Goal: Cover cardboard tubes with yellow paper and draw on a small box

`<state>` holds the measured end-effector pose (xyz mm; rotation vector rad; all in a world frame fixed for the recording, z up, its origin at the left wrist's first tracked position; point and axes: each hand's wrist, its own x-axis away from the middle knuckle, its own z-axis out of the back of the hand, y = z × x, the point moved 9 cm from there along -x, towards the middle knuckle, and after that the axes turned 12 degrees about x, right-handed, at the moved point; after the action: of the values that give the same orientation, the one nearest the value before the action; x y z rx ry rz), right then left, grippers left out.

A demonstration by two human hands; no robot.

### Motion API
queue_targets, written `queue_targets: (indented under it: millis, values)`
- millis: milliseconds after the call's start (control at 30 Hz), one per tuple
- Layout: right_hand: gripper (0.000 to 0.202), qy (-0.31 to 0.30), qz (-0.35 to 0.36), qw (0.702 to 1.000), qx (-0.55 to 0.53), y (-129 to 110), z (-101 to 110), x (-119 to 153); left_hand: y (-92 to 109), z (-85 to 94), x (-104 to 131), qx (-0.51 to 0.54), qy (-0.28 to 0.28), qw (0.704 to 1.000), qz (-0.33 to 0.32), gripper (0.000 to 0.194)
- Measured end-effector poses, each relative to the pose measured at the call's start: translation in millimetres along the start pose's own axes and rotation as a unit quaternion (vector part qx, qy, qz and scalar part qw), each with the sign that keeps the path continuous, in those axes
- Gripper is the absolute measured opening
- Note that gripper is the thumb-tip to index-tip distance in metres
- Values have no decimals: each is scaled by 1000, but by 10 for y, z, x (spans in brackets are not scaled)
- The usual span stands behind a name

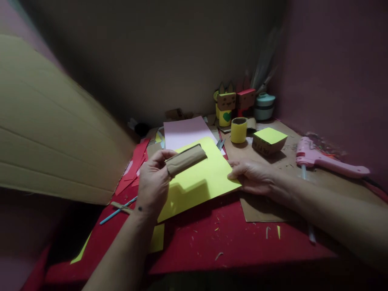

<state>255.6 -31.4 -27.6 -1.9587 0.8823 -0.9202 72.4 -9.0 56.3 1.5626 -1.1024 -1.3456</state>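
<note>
My left hand is closed on a curved piece of brown cardboard, which it holds tilted above a yellow sheet of paper. The cardboard casts a shadow on the sheet. At the sheet's right edge, my right hand pinches the paper between thumb and fingers. The sheet's lower edge appears raised a little off the red table. Behind the sheet lie a pink sheet and scissors, only partly visible.
A pink glue gun lies at the right. Beyond my right hand stand a yellow-topped cardboard box, a yellow tube, cat-faced figures and a teal pot. A large cardboard panel borders the left; a blue pen-like stick lies nearby.
</note>
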Motion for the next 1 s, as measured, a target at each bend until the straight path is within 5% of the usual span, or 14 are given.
queue_targets:
  millis: [133,333,700,1000]
  values:
    - [58,46,-29,998,33,50,45,19,-146,-248,99,-36,-84,995,38,19]
    - [30,106,59,989,81,-145,67,89,-263,-518,299,-127,-168,977,33,23]
    - [21,136,0,989,48,-96,124,120,-298,-544,299,-221,-195,955,-22,27]
    - [42,100,-12,993,59,-41,132,77,-267,-603,338,-279,-207,936,-58,28]
